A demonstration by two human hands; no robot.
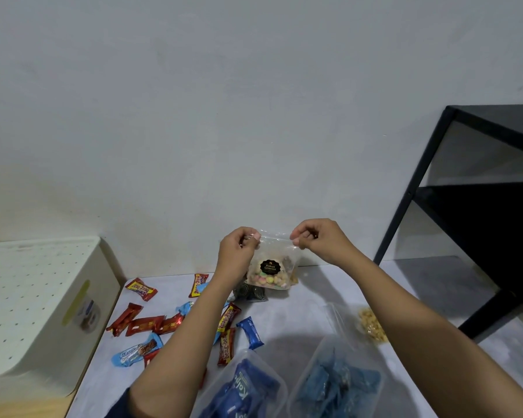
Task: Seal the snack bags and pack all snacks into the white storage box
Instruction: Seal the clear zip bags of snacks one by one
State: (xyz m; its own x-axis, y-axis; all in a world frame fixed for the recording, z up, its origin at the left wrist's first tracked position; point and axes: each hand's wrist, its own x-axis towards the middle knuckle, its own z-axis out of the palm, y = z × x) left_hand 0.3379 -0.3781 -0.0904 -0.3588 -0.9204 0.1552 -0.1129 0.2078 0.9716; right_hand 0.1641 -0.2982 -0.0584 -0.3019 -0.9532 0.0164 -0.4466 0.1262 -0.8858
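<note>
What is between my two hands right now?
The head view shows the clear top strip of the biscuit bag spanning that gap. The left hand and right hand each pinch one end of it.

Pinching the top edge of a clear snack bag, left hand at one corner, right hand at the other. Below the grip, inside the bag: coloured biscuits behind a black label. Lower left of the grip: scattered candy bars, then the white storage box.

Candy bars crowding the left, clear tubs along near edge, bare tabletop centre-right, black shelf at right.
</note>
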